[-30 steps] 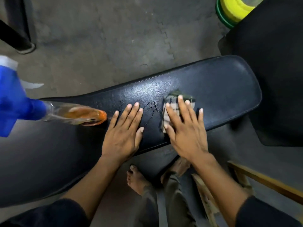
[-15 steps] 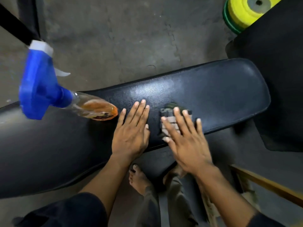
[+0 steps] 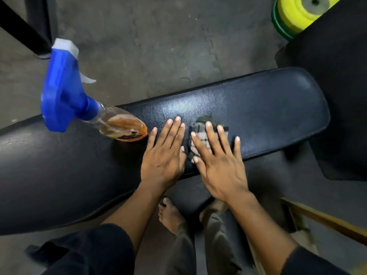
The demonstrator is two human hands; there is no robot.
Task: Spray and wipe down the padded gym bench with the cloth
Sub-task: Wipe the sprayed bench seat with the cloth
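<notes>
The black padded gym bench (image 3: 268, 108) runs across the view from left to right. My left hand (image 3: 164, 157) lies flat on the padding with fingers spread and nothing in it. Just right of it, my right hand (image 3: 220, 167) presses flat on a folded grey checked cloth (image 3: 200, 132), whose far edge shows past the fingertips. A spray bottle (image 3: 119, 126) with a blue trigger head and orange liquid stands on the bench left of my left hand, untouched.
Yellow and green weight plates (image 3: 294, 14) lie at the top right, beside a black pad (image 3: 337, 96) past the bench's end. A black frame leg (image 3: 23, 30) stands top left. A wooden bar (image 3: 327, 221) crosses lower right. My bare foot (image 3: 170, 217) is under the bench edge.
My right hand has slid the cloth leftward, closer to my left hand, over the wet streaks seen earlier. The view has shifted, bringing the bottle further in.
</notes>
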